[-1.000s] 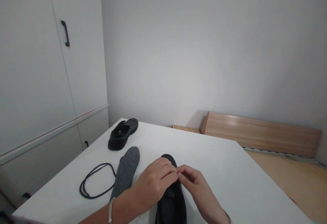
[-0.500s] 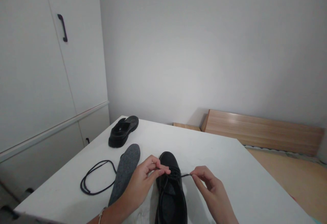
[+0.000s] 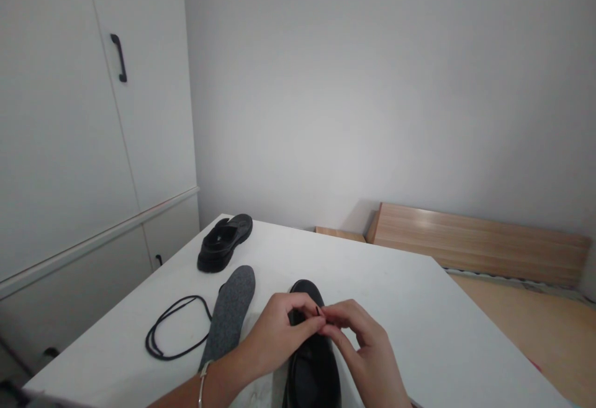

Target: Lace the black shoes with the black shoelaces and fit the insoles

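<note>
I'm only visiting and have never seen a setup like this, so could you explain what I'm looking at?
There is no robot here: a person works with bare hands. The view comes from a camera worn on their head, looking forward and down. The left hand, with a thin silver-coloured bracelet at its wrist, and the right hand meet over a shiny black shoe. A bit of thin black lace shows between their fingers; which hand grips it is hard to tell. On the white, flat-topped table also lie a long grey felt-like insole, a loop of thin black cord and, farther back, a second black shoe.
</note>
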A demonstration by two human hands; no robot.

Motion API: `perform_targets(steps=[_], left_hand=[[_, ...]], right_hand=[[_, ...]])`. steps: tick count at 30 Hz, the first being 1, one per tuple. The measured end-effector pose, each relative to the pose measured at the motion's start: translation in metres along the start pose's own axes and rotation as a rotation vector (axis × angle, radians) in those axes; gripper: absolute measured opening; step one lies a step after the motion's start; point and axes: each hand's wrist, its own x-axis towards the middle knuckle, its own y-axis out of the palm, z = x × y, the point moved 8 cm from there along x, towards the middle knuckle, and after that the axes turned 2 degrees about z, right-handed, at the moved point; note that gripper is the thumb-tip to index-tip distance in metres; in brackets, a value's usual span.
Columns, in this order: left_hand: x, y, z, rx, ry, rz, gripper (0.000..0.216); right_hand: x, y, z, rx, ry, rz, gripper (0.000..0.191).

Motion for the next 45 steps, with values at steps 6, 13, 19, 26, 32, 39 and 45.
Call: perform_targets(steps=[6,13,19,26,32,39,45], left_hand=[[-0.003,-0.002,0.0,0.13,0.024,-0.007,0.014],[0.001,0.004,0.02,-0.088,-0.113,0.114,0.015],[0.003,0.002,0.026,-0.029,-0.134,0.117,0.005],[-0.009,0.014,-0.013,0.48,0.207,0.076,0.032],[-0.018,0.034,-0.023,0.899,0.506,0.024,0.032],[-0.024,0.041,-0.018,1.04,0.677,-0.117,0.014],[-0.029,0.035,-0.014,1.012,0.703,-0.149,0.019]], right_hand=[[-0.009,-0.011,0.01,-0.185,-0.14,-0.107,0.012],[-0.026,-0.021,-0.02,-0.128,-0.064,-0.048,0.011],[-0.032,-0.003,-0.006,-0.089,-0.174,0.211,0.024],[-0.016,-0.003,-0.006,-0.006,-0.028,0.141,0.019],[-0.002,0.015,-0.025,0.047,0.166,0.115,0.027],[0.012,0.013,-0.03,0.14,0.233,0.197,0.029],[0.012,0.013,-0.032,0.081,0.206,0.207,0.02]])
